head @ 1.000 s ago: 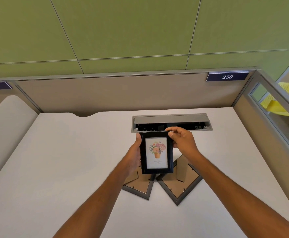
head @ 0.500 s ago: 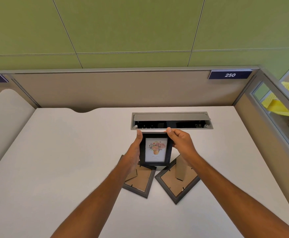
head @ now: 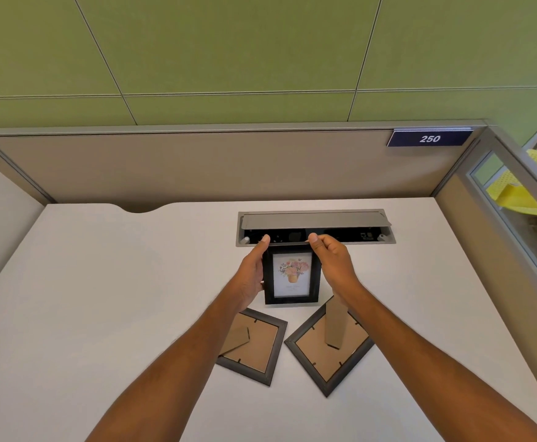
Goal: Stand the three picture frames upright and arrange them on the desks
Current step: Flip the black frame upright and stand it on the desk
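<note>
Holding the flower-print frame (head: 292, 275) by its two sides, the left hand (head: 251, 275) and the right hand (head: 332, 266) are both closed on it, thumbs at the top corners. The frame faces the person and stands upright, its lower edge at or just above the desk (head: 101, 298); contact cannot be confirmed. It sits just in front of the open cable tray (head: 315, 228).

Status: one of three frames is being set; release is pending. Two frames remain face-down nearer the person: the left frame (head: 254, 346) with its stand folded flat, the right frame (head: 327, 349) with its stand (head: 335, 323) raised. Both still require standing and placing.
</note>
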Demonstrator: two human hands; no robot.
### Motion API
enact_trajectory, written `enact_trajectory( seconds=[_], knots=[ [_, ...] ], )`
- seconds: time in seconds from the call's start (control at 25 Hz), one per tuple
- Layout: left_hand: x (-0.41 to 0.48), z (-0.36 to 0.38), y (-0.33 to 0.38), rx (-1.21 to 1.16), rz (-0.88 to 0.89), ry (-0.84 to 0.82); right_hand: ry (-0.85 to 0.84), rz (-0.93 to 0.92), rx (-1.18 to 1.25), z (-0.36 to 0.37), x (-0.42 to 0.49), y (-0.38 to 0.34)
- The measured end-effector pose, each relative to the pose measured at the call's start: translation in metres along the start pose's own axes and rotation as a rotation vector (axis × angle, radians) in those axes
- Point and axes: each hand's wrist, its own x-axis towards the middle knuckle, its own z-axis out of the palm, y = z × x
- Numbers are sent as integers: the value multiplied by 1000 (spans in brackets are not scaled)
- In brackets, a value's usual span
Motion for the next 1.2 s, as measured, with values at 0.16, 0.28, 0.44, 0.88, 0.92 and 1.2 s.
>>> enact_trajectory(
  seconds=[0.16,0.28,0.44,0.88,0.92,1.2],
  knots=[
    [15,-6,-5,0,-23,-12,10,19,0,4,7,11],
    [22,-11,-6,-8,-35,-39,3,20,-4,7,11,13],
    [26,-18,-9,-30,-63,-75,-14,20,-29,11,9,13],
    [20,-17,-21,25,-56,-137,-10,90,-13,6,-11,15],
    [19,-17,-21,26,-61,-139,-18,104,-7,6,-13,15],
    [5,-18,-15,69,-102,-112,-16,144,-34,8,-15,10]
  ],
)
